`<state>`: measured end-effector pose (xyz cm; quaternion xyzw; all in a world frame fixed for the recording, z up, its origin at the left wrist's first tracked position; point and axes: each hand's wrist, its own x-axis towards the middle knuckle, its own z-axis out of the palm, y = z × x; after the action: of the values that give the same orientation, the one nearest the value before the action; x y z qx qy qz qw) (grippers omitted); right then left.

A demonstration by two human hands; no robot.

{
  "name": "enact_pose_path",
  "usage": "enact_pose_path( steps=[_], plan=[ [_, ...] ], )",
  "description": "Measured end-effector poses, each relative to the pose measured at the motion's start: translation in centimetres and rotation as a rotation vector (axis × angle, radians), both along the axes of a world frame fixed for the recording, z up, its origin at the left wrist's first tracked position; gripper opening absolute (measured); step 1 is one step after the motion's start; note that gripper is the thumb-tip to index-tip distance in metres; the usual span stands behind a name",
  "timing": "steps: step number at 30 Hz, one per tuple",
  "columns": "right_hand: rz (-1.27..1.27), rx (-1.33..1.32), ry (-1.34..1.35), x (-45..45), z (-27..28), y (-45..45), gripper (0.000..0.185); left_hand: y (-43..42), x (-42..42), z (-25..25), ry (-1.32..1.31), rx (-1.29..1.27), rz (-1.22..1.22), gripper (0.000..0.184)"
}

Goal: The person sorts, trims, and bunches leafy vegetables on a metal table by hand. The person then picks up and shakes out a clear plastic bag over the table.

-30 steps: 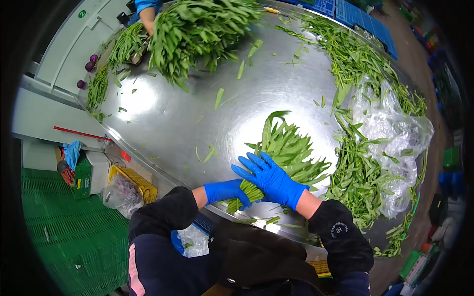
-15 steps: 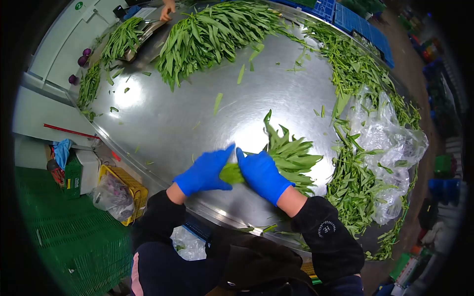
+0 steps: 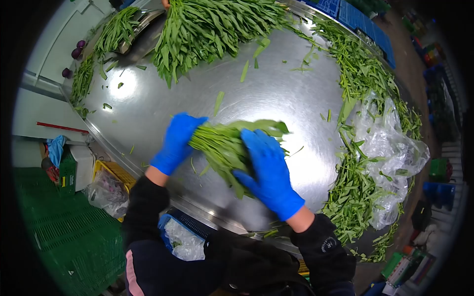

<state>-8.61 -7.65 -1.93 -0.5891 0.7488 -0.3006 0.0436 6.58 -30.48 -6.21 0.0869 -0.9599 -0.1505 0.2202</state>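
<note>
A bunch of water spinach (image 3: 222,146) is held over the metal table (image 3: 163,106), its stems to the left and its leaves to the right. My left hand (image 3: 178,140), in a blue glove, is closed round the stem end. Against the leaf side rests my right hand (image 3: 269,170), also blue-gloved, with fingers stretched out and thumb apart. Some leaves hang below the bunch between my hands. A large pile of water spinach (image 3: 212,37) lies at the far side of the table.
Loose greens (image 3: 350,190) and a crumpled clear plastic bag (image 3: 390,153) line the table's right side. A smaller heap of greens (image 3: 116,29) sits at far left. Green crates (image 3: 69,227) and a yellow crate (image 3: 116,172) stand left below the table. Part of another person's hand (image 3: 166,4) shows at the top.
My left hand has moved left and up and now grips the stems. The bunch has turned so its stems point left. My right hand has opened out along the leaves.
</note>
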Motion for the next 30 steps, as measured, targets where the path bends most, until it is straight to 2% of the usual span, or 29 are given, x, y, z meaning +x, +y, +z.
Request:
enact_pose_path(
  steps=[1, 5, 8, 9, 10, 11, 13, 14, 15, 16, 18, 19, 21, 22, 24, 25, 26, 28, 30],
  plan=[
    [0.026, -0.053, -0.089, -0.8, -0.4, 1.1, 0.074, -2.3, 0.9, 0.2, 0.003, -0.011, 0.019, 0.049],
    [-0.196, 0.084, -0.213, -2.2, -4.4, 6.3, 0.06, -10.8, 3.7, 3.4, -0.001, -0.137, 0.03, 0.041],
    [-0.239, 0.149, -0.283, -2.5, -6.6, 9.0, 0.056, -16.4, 5.3, 5.9, 0.0, -0.267, 0.11, 0.042],
    [-0.243, 0.179, -0.31, -2.4, -7.1, 9.5, 0.054, -19.0, 6.0, 5.8, -0.009, -0.385, 0.172, 0.043],
    [-0.245, 0.209, -0.337, -2.4, -7.5, 9.5, 0.053, -21.1, 6.1, 6.5, -0.133, -0.491, 0.247, 0.049],
    [-0.238, 0.211, -0.345, -2.3, -7.8, 9.3, 0.053, -21.8, 5.8, 6.8, -0.216, -0.645, 0.409, 0.066],
    [-0.179, 0.208, -0.316, -2.3, -8.2, 8.2, 0.051, -22.9, 6.0, 5.6, -0.232, -0.737, 0.768, 0.081],
    [-0.164, 0.193, -0.306, -2.1, -8.3, 7.5, 0.051, -22.9, 5.9, 4.4, -0.236, -0.737, 0.767, 0.081],
    [-0.167, 0.196, -0.312, -2.0, -8.5, 6.7, 0.051, -22.6, 5.6, 3.0, -0.105, -0.654, 0.872, 0.084],
    [-0.135, 0.19, -0.312, -1.9, -8.7, 5.9, 0.051, -22.0, 5.1, 1.7, 0.026, -0.568, 0.972, 0.088],
    [-0.08, 0.205, -0.323, -1.6, -8.8, 4.3, 0.054, -18.5, 2.9, -0.9, 0.244, -0.323, 0.641, 0.079],
    [-0.084, 0.208, -0.331, -1.5, -9.1, 3.6, 0.054, -16.9, 2.3, -3.5, 0.242, -0.171, 0.578, 0.074],
    [-0.112, 0.203, -0.224, -1.2, -9.9, 2.2, 0.057, -11.5, -0.3, -4.9, 0.093, -0.173, 0.431, 0.066],
    [-0.157, 0.219, -0.226, -1.2, -10.7, 1.9, 0.051, -8.7, -1.2, -5.7, 0.05, -0.058, 0.336, 0.066],
    [-0.156, 0.21, -0.214, -2.1, -12.1, 2.1, 0.044, -3.9, -1.4, -7.1, -0.106, -0.018, 0.265, 0.067],
    [-0.156, 0.2, -0.202, -2.4, -12.5, 2.2, 0.038, -1.6, -1.4, -8.2, -0.106, 0.073, 0.321, 0.07],
    [-0.163, 0.207, -0.206, -2.4, -12.7, 2.3, 0.023, 1.0, -1.3, -9.2, -0.107, 0.165, 0.38, 0.072],
    [-0.134, 0.173, -0.207, -2.2, -13.3, 3.9, 0.019, 7.2, -1.7, -10.8, -0.183, 0.088, 0.459, 0.074],
    [-0.065, 0.144, -0.211, -2.1, -14.0, 6.4, 0.015, 14.0, -2.5, -8.7, -0.263, 0.256, 0.224, 0.074]
  ],
)
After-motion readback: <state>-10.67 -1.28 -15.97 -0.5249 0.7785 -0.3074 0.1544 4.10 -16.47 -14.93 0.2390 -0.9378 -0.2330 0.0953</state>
